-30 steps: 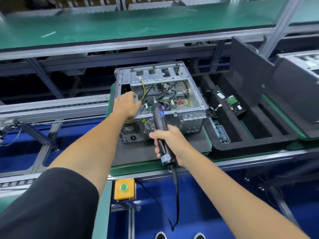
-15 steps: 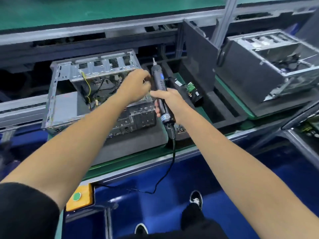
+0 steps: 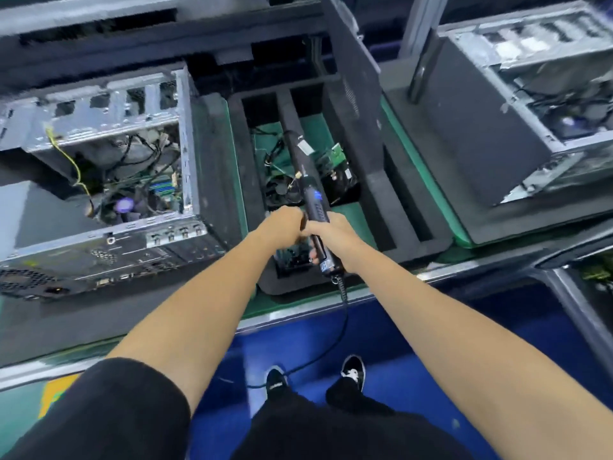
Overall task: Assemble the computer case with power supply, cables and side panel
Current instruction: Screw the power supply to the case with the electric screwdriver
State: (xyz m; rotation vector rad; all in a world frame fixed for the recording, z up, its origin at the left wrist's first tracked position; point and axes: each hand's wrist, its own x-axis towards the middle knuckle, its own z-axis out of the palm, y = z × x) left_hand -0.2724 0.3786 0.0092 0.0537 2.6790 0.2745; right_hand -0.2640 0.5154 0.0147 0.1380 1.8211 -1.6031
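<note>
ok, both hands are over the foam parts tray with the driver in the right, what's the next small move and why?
Probably bring the left hand to the bit of the electric screwdriver to seat a screw, though no screw is visible. The right hand grips the driver, tip raised over the foam tray. The left fingers are curled beside it; their contents are hidden. The open case sits apart on the left.
</note>
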